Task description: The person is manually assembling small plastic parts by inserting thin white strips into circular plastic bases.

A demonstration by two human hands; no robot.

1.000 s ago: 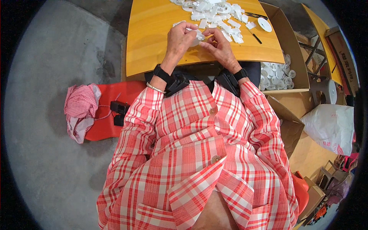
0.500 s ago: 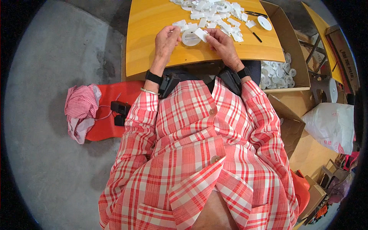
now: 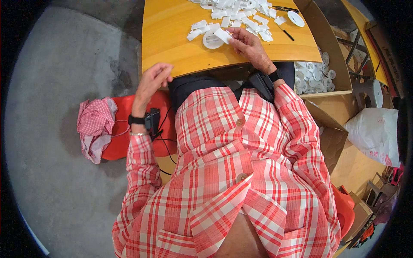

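Note:
My right hand (image 3: 247, 43) rests on the yellow table (image 3: 172, 38) and pinches a small white plastic piece (image 3: 223, 35) over a white round disc (image 3: 212, 42). A pile of white plastic pieces (image 3: 241, 13) lies just beyond it. My left hand (image 3: 152, 79) is off the table, at its near left edge above the red stool (image 3: 129, 129). Its fingers are curled loosely and I see nothing in them. Both wrists wear black bands with small devices.
A cardboard box (image 3: 318, 73) holding several white round discs stands right of the table. A pink checked cloth (image 3: 94, 127) hangs off the red stool. A white bag (image 3: 376, 133) and more boxes lie at right. Grey concrete floor (image 3: 51, 86) spreads to the left.
My left hand has drawn back from the pile, off the table, down to its near left edge. My right hand stays at the pieces, now holding one white piece.

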